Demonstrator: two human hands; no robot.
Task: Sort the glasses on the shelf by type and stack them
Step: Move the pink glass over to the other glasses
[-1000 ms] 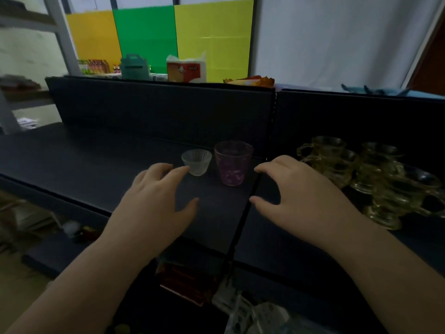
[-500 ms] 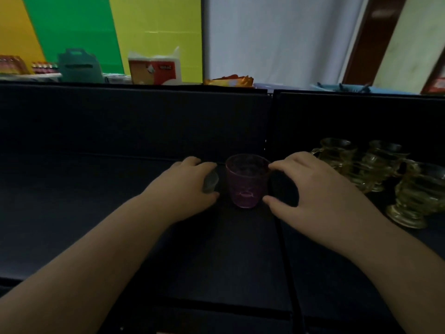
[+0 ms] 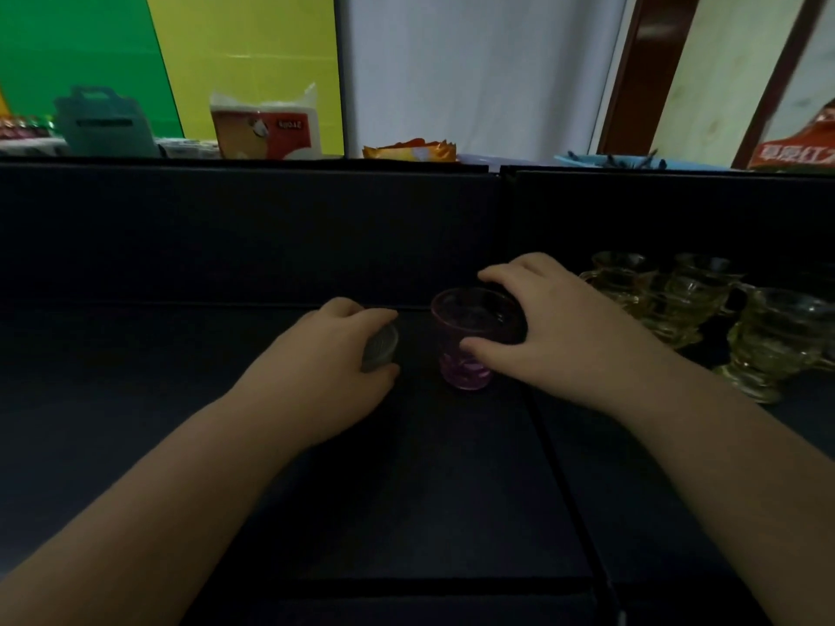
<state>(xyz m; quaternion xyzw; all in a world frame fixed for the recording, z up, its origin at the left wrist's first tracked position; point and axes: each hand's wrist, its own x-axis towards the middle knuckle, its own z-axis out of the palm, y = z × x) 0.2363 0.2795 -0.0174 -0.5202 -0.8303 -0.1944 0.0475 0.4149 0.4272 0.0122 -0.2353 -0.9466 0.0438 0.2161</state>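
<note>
On the dark shelf (image 3: 406,490) a purple glass (image 3: 465,341) stands upright near the middle. My right hand (image 3: 555,336) grips it, fingers curled over the far rim and thumb on its near side. Just to its left, my left hand (image 3: 330,363) holds a small clear ribbed glass (image 3: 382,347), mostly hidden by my fingers and tipped on its side. Several amber handled glass cups (image 3: 691,305) stand grouped at the right of the shelf.
A black back panel (image 3: 271,228) rises behind the shelf. Beyond it lie a white and red packet (image 3: 266,128), a teal bag (image 3: 106,124) and an orange snack wrapper (image 3: 409,151). A seam (image 3: 555,467) splits the shelf into two boards.
Both hands reached forward from the near shelf. My left hand closed round the small clear glass and tipped it; my right hand closed round the purple glass. The view shifted right and closer.
</note>
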